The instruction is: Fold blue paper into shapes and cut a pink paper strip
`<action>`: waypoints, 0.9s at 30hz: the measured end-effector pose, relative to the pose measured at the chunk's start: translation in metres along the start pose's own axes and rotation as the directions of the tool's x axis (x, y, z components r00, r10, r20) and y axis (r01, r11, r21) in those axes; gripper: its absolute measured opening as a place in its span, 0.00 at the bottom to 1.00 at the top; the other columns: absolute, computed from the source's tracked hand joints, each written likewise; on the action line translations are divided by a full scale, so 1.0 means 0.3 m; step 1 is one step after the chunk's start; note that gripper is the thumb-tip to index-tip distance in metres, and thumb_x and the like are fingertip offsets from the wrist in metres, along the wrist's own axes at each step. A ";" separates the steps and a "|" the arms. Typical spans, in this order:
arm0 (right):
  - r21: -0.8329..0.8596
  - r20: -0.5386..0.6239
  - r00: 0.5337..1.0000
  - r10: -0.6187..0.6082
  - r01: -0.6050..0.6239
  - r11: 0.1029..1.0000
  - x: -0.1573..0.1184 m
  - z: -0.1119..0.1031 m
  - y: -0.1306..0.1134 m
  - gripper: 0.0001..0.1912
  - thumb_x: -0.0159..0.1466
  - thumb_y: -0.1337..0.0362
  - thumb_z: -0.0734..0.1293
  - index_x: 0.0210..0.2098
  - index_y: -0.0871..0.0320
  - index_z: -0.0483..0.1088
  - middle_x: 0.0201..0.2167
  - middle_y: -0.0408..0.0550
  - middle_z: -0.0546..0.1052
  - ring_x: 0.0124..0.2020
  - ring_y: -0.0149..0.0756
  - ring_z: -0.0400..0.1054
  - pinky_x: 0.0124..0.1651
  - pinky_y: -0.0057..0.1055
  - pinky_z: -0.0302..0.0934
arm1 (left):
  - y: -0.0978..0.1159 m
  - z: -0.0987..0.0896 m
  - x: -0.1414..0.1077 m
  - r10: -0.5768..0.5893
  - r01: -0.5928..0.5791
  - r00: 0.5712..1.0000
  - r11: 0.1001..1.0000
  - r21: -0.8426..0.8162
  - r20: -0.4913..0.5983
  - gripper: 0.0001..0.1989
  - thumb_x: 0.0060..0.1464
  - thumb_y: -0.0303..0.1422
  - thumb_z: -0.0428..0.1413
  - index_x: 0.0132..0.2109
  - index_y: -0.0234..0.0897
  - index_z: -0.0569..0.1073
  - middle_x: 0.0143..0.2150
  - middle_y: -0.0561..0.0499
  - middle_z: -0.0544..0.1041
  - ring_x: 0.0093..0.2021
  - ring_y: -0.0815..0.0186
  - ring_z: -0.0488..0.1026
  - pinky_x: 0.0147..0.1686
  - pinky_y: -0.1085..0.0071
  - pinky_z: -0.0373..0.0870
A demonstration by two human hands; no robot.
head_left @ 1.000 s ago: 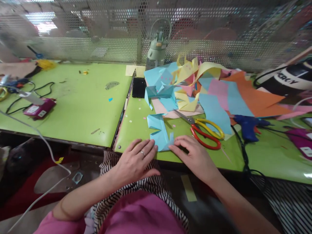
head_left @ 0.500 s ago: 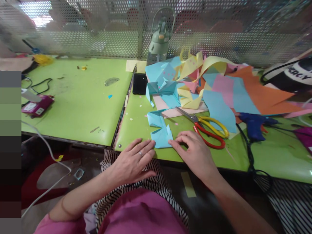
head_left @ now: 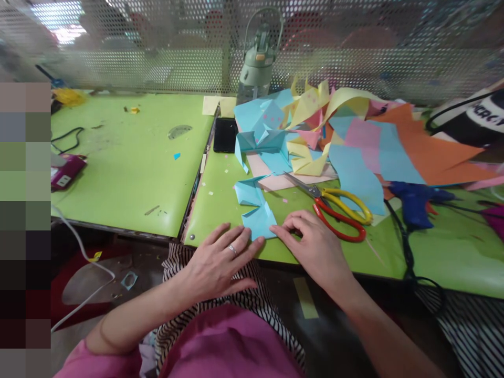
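Observation:
A light blue folded paper (head_left: 259,221) lies at the front edge of the green table. My left hand (head_left: 224,254) is flat with fingers stretched out, its fingertips resting on the paper's lower left edge. At the paper's lower right corner, my right hand (head_left: 311,241) pinches the edge between thumb and index finger. Another small blue folded piece (head_left: 249,191) sits just behind, touching or nearly touching the first. To the right of these lie scissors (head_left: 315,193) with one yellow and one red handle, blades pointing up and left.
Behind are a black phone (head_left: 225,135), a green water bottle (head_left: 256,73) and a heap of coloured paper (head_left: 362,136). A blue glue gun (head_left: 413,205) with a black cord lies at right. On the left table is a purple power block (head_left: 67,172). A perforated metal screen (head_left: 165,52) stands behind.
My left hand has shifted slightly to the right, its index fingertip now over the paper's bottom edge. My right hand keeps its pinch at the corner.

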State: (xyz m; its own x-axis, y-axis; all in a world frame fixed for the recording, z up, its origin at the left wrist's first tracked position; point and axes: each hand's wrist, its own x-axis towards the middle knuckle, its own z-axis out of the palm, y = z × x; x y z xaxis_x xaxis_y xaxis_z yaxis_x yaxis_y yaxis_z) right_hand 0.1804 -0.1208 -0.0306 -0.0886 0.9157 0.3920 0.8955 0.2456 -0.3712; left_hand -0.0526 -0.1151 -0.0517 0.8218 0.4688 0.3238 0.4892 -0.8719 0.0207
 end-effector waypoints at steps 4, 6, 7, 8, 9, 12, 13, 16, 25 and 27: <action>-0.028 -0.015 1.000 0.003 -0.003 1.000 -0.006 0.009 0.004 0.22 0.68 0.46 0.60 0.25 0.54 0.62 0.29 0.44 0.72 0.31 0.35 0.68 0.34 0.33 0.58 | 0.007 0.005 0.001 -0.003 0.003 1.000 1.000 0.019 0.005 0.37 0.64 0.56 0.42 0.68 0.33 0.59 0.61 0.41 0.71 0.62 0.54 0.65 0.65 0.54 0.53; -0.048 -0.025 1.000 0.002 -0.003 0.999 -0.010 0.015 0.008 0.22 0.68 0.46 0.61 0.25 0.54 0.62 0.28 0.44 0.71 0.31 0.35 0.68 0.34 0.33 0.58 | 0.009 0.007 0.000 -0.008 0.008 1.000 1.000 0.022 0.008 0.38 0.64 0.56 0.42 0.68 0.32 0.59 0.62 0.41 0.71 0.62 0.54 0.65 0.65 0.54 0.53; -0.056 -0.028 1.000 0.002 -0.004 0.998 -0.011 0.017 0.009 0.21 0.68 0.46 0.61 0.25 0.54 0.62 0.28 0.44 0.71 0.31 0.35 0.68 0.34 0.34 0.58 | 0.010 0.007 -0.001 -0.010 0.010 1.000 1.000 0.022 0.010 0.38 0.64 0.56 0.42 0.68 0.32 0.59 0.62 0.41 0.71 0.62 0.54 0.65 0.66 0.54 0.52; -0.063 -0.029 1.000 0.004 -0.005 0.998 -0.012 0.018 0.010 0.21 0.68 0.47 0.62 0.26 0.54 0.62 0.28 0.44 0.70 0.30 0.35 0.67 0.33 0.34 0.58 | 0.011 0.008 -0.002 -0.011 0.011 1.000 1.000 0.022 0.011 0.38 0.64 0.56 0.42 0.68 0.32 0.58 0.62 0.41 0.70 0.62 0.54 0.64 0.66 0.54 0.51; -0.070 -0.029 1.000 0.003 -0.005 0.998 -0.014 0.020 0.010 0.20 0.68 0.48 0.62 0.26 0.54 0.62 0.28 0.44 0.70 0.30 0.35 0.67 0.33 0.34 0.58 | 0.012 0.009 -0.002 -0.013 0.012 1.000 1.000 0.022 0.011 0.38 0.64 0.56 0.41 0.68 0.32 0.58 0.63 0.40 0.70 0.63 0.53 0.64 0.66 0.53 0.51; -0.081 -0.046 0.998 -0.029 0.025 0.996 -0.018 0.020 0.007 0.15 0.69 0.53 0.63 0.30 0.54 0.65 0.30 0.45 0.71 0.32 0.36 0.68 0.35 0.34 0.60 | 0.016 0.015 -0.003 -0.022 0.022 1.000 0.999 0.024 0.007 0.39 0.63 0.57 0.42 0.68 0.32 0.58 0.63 0.40 0.70 0.63 0.53 0.64 0.67 0.53 0.51; -0.083 -0.059 0.996 -0.063 0.058 0.995 -0.020 0.019 0.005 0.12 0.69 0.55 0.63 0.32 0.55 0.67 0.32 0.46 0.73 0.35 0.36 0.69 0.37 0.34 0.61 | 0.018 0.017 -0.004 -0.026 0.025 1.000 0.999 0.024 0.007 0.39 0.63 0.57 0.42 0.68 0.32 0.58 0.63 0.39 0.70 0.63 0.53 0.64 0.67 0.53 0.51; -0.120 -0.088 0.975 -0.205 0.194 0.974 -0.031 0.015 0.000 0.06 0.69 0.61 0.64 0.40 0.55 0.71 0.38 0.49 0.77 0.40 0.38 0.71 0.44 0.35 0.62 | 0.025 0.018 -0.008 -0.038 0.038 0.999 0.999 0.015 0.011 0.39 0.63 0.58 0.42 0.68 0.33 0.59 0.62 0.39 0.70 0.63 0.52 0.65 0.66 0.53 0.54; -0.066 -0.048 0.965 -0.257 0.254 0.965 -0.032 0.012 0.002 0.06 0.67 0.63 0.66 0.38 0.57 0.74 0.36 0.48 0.80 0.38 0.39 0.72 0.43 0.37 0.63 | -0.159 -0.076 0.186 -0.208 0.203 0.975 0.976 -0.076 -0.071 0.22 0.69 0.33 0.42 0.66 0.31 0.61 0.64 0.39 0.68 0.59 0.57 0.70 0.58 0.58 0.68; -0.063 -0.048 0.964 -0.261 0.258 0.964 -0.029 0.010 0.002 0.06 0.68 0.63 0.65 0.38 0.56 0.74 0.36 0.49 0.80 0.39 0.40 0.72 0.44 0.38 0.63 | -0.221 -0.075 0.260 -0.241 0.240 0.970 0.967 -0.080 -0.003 0.27 0.63 0.22 0.40 0.68 0.27 0.57 0.70 0.37 0.59 0.66 0.55 0.62 0.62 0.56 0.64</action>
State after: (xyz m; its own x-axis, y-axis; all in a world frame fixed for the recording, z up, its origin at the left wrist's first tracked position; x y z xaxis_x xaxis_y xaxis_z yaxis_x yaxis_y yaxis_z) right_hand 0.1805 -0.1276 -0.0369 -0.2982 0.8033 0.5155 0.8678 0.4531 -0.2039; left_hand -0.0274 -0.0238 -0.0066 0.6786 0.6650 0.3119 0.6475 -0.7421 0.1733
